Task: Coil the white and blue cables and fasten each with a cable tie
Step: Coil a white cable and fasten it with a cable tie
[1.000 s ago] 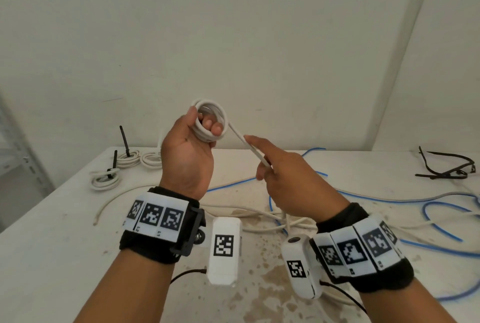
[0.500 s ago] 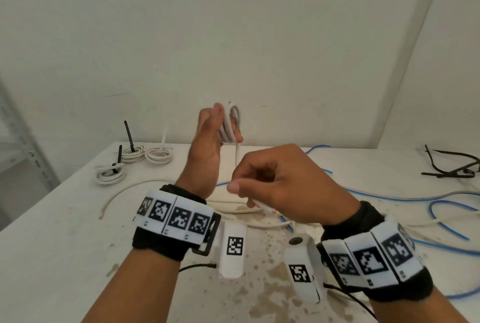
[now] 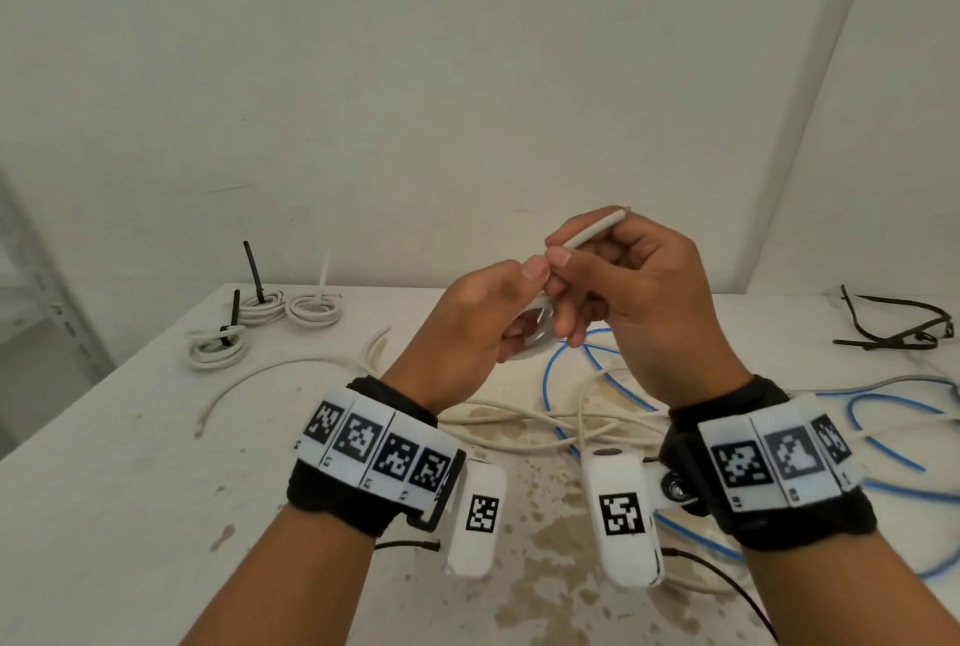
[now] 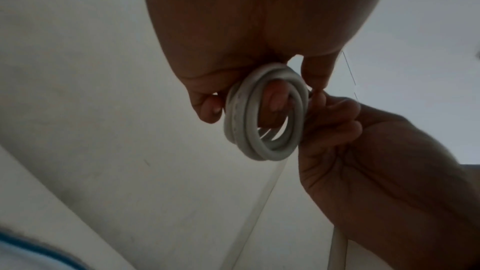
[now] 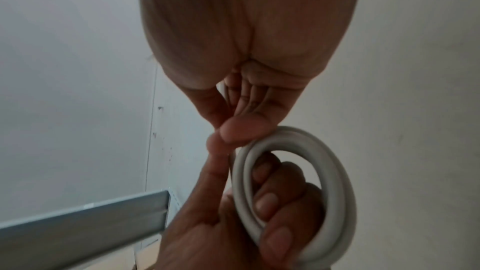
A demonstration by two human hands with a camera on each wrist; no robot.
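Observation:
My left hand (image 3: pixel 498 318) holds a small coil of white cable (image 3: pixel 537 328) above the table, fingers curled through its loops. The left wrist view shows the coil (image 4: pixel 262 118) as about three turns round my fingers, and the right wrist view shows it (image 5: pixel 293 188) gripped the same way. My right hand (image 3: pixel 613 271) pinches the free end of that white cable (image 3: pixel 597 232), which sticks up and to the right past my thumb. Both hands touch at the coil. Blue cable (image 3: pixel 597 375) lies loose on the table below them.
Three tied white coils (image 3: pixel 260 318) with ties sticking up sit at the back left of the white table (image 3: pixel 130 463). Loose white cable (image 3: pixel 519 422) tangles in the middle. More blue cable (image 3: pixel 893 416) runs right. Black ties (image 3: pixel 898 328) lie at the back right.
Both hands have come down and together. The right hand wound the cable's tail round the coil and now holds only its short end above the left thumb.

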